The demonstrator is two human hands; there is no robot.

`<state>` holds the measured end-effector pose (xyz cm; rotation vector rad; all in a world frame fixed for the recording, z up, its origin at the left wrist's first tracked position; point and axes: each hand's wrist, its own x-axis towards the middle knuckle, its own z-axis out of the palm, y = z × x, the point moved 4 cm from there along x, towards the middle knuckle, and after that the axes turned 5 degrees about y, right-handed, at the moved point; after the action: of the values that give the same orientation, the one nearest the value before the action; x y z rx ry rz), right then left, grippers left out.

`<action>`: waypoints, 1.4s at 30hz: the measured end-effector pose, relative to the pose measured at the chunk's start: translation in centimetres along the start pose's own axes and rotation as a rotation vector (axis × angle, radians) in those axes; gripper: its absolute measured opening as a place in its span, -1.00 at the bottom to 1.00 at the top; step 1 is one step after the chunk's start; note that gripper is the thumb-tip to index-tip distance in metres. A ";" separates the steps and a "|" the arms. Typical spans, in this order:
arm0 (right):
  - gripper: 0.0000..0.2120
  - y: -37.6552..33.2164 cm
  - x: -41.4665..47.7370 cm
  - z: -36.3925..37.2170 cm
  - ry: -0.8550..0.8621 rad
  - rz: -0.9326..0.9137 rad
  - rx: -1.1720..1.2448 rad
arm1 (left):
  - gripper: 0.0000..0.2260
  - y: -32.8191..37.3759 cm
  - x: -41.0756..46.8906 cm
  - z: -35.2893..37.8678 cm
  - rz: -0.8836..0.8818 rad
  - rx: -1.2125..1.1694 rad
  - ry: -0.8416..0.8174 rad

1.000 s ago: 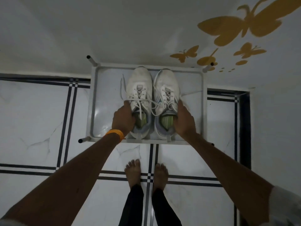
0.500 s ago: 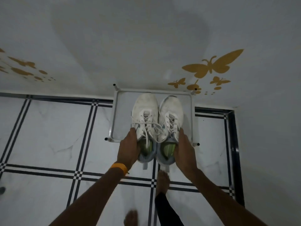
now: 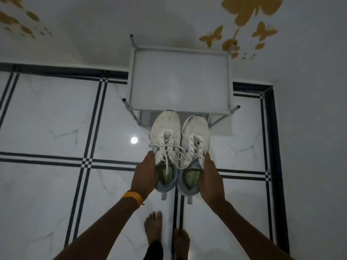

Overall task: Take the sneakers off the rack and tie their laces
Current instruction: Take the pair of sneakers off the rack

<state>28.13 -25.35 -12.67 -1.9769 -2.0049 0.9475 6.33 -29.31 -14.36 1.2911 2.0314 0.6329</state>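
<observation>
A: While both are off the shelf, log item 1: pair of white sneakers, 2 units, side by side, toes pointing away from the wearer, held in the air over the tiled floor (image 3: 56,119) just in front of the rack (image 3: 180,79).

B: Grip on each?

A: Left hand (image 3: 145,174) wrapped around the outer side of the left sneaker (image 3: 165,139) near its collar; right hand (image 3: 211,178) likewise on the outer side of the right sneaker (image 3: 196,143). Both hands closed on their shoes, pressing them together, which likely keeps the pair moving as 1 load.

B: Laces?

A: Item 2: white laces (image 3: 174,152), untied, ends lying loose across both tongues, 1 strand trailing into the left shoe's green-lined opening. Holding by the sides leaves them untouched.

B: Rack?

A: Item 3: white, top shelf bare, against a wall with gold butterfly decals (image 3: 249,8). A lower tier shows below; contents cannot be told.

B: Other notes?

A: Orange wristband (image 3: 133,196) on the left wrist. Bare feet (image 3: 154,226) on the floor. Judgement: removal done, tying not yet begun; the shoes probably need setting down first.
</observation>
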 end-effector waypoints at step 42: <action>-0.87 18.6 7.6 33.0 -0.085 -0.422 -0.055 | -0.90 -26.3 4.5 28.4 0.526 0.083 -0.050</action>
<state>25.24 -30.04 -50.91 -1.4621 -2.3833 0.8916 9.80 -34.11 -52.94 1.8933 1.6923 0.7416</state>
